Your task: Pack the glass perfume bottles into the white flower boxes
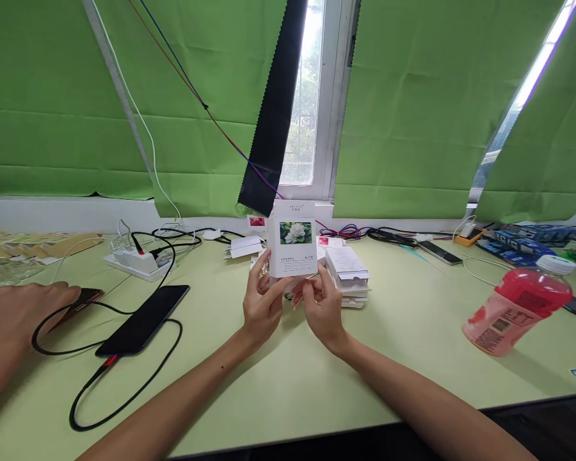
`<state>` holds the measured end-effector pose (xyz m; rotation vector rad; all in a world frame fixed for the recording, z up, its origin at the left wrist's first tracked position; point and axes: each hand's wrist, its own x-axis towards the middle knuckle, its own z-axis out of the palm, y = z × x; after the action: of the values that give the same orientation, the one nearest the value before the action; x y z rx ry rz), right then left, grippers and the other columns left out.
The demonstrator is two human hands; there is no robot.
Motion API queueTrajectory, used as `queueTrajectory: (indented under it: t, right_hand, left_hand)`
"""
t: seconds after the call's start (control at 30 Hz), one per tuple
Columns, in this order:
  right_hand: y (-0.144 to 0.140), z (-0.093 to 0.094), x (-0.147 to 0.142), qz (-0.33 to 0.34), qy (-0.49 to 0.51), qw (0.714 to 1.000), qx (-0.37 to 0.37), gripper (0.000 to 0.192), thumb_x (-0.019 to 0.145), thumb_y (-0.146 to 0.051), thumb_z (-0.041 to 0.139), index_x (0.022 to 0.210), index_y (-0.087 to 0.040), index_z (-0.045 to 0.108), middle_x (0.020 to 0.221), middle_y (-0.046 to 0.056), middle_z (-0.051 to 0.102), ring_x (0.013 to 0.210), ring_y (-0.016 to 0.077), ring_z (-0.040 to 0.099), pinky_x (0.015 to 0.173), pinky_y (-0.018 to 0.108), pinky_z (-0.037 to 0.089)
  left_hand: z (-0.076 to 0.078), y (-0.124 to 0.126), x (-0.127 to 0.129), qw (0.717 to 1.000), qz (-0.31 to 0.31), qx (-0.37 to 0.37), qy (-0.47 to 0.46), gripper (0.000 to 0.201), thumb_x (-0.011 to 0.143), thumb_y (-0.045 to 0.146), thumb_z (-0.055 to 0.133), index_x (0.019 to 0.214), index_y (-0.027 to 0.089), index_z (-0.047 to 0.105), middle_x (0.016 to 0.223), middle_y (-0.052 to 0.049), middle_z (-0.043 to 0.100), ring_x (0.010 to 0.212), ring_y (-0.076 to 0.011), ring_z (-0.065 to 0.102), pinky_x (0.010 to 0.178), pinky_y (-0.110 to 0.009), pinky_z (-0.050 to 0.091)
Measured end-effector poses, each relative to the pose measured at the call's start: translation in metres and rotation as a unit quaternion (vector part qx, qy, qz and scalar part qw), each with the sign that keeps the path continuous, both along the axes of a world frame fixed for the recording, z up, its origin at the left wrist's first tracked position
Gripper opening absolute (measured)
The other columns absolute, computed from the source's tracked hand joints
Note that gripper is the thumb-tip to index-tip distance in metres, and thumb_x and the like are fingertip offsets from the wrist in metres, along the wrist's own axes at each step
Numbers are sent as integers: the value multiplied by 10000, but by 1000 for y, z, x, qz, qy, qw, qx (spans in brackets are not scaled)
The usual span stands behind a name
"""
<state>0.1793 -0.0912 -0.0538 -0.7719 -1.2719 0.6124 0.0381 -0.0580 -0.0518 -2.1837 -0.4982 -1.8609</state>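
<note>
Best handled with a light pinch at the lower corners, keeping the small white cardboard box with a white-flower picture [293, 238] upright and uncrushed. Left hand [262, 301] closed on its left edge, right hand [322, 306] gripping its base. Box at twelve o'clock of both hands, above the pale green table [413, 333]; stack of white leaflets [348, 275] at two o'clock.

So the small box [292, 240] is held upright over the middle of the table [413, 333], left hand [260, 301] on its left edge and right hand [322, 306] just below it on the right. Right behind the hands sits a stack of flat boxes [348, 276], with a power strip [137, 261] and a phone [144, 319] off to the left. Another person's hand [14, 314] rests at the far left, and a bottle [518, 312] stands well off to the right.
</note>
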Motion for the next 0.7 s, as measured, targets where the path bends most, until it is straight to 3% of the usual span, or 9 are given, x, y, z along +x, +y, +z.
queueTrajectory:
  t: [0.17, 0.3, 0.37, 0.53, 0.7]
  right_hand:
    - [-1, -1, -1, 17, 7, 1000, -14, 412, 976, -239, 517, 1384, -211, 564, 721, -29, 711, 533, 151, 665, 536, 283, 613]
    - [1, -2, -1, 25, 7, 999, -20, 390, 977, -249, 521, 1361, -203, 572, 712, -33, 701, 523, 144, 653, 530, 275, 602]
    - [1, -2, 0, 18, 4, 1000, -23, 387, 982, -264, 521, 1359, -198, 574, 713, -31, 698, 518, 139, 644, 529, 270, 590]
    - [-1, -1, 1, -4, -20, 1000, -19, 378, 995, -294, 514, 1354, -201, 593, 718, -28, 680, 526, 126, 611, 538, 257, 555]
    - [-2, 0, 1, 6, -22, 1000, -18, 339, 1001, -310, 502, 1316, -217, 582, 733, -28, 679, 552, 131, 614, 513, 241, 512]
  left_hand:
    - [0, -3, 3, 998, 11, -45, -47, 163, 970, 78, 601, 1064, 205, 561, 1564, -183, 495, 1414, -344, 565, 644, -246, 634]
    - [-4, -1, 5, 992, -10, -105, -73, 260, 977, 151, 628, 1169, 228, 470, 1568, -219, 465, 1462, -333, 513, 590, -212, 624]
    - [-6, 1, 5, 991, -14, -113, -68, 343, 978, 164, 628, 1254, 238, 439, 1589, -227, 434, 1414, -317, 566, 582, -198, 616]
    - [-7, 0, 6, 986, -28, -156, -49, 482, 1011, 184, 568, 1437, 253, 353, 1663, -271, 306, 1055, -207, 773, 601, -216, 628]
    - [-8, -3, 6, 987, -6, -156, -45, 538, 1004, 194, 557, 1488, 263, 335, 1545, -204, 496, 1047, -205, 770, 688, -270, 670]
